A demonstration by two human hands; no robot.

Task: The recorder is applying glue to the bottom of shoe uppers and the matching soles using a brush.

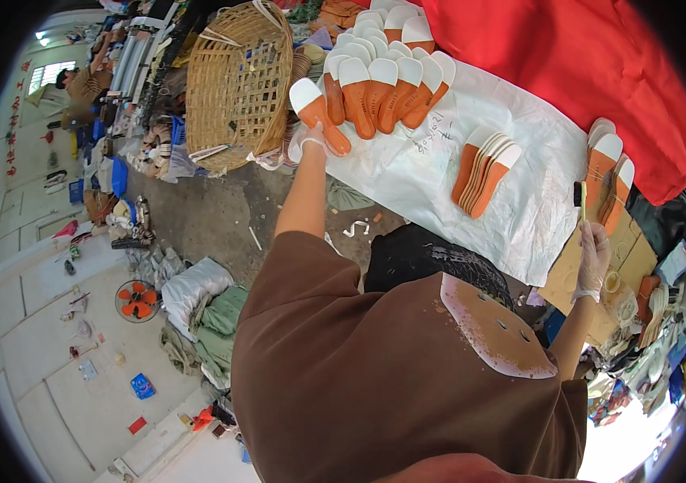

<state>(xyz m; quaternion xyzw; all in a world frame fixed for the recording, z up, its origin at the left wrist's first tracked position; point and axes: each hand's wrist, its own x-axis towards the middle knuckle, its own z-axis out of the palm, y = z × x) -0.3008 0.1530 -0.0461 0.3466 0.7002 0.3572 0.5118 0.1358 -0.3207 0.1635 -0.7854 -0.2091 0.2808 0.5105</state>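
My left hand (pixel 315 140), in a thin pale glove, is closed on an orange-brown insole (pixel 308 97) with a white toe end. That insole lies slanted at the left edge of the white-covered table, beside a fanned pile of similar insoles (pixel 381 87). My right hand (pixel 593 256), also gloved, is out at the far right with its fingers closed around a slim brush (pixel 583 208) with dark bristles. Just beyond the brush lie tied bundles of insoles (pixel 603 171). Between my hands a short row of overlapping insoles (pixel 485 174) rests on the white sheet.
A woven bamboo basket (pixel 240 88) stands left of the table. Red cloth (pixel 568 72) covers the table's far side. A cardboard box (pixel 631 256) with a clear cup (pixel 612 282) sits below my right hand. Black plastic (pixel 431 259) lies in front of me; an orange-bladed fan (pixel 138 301) is at left.
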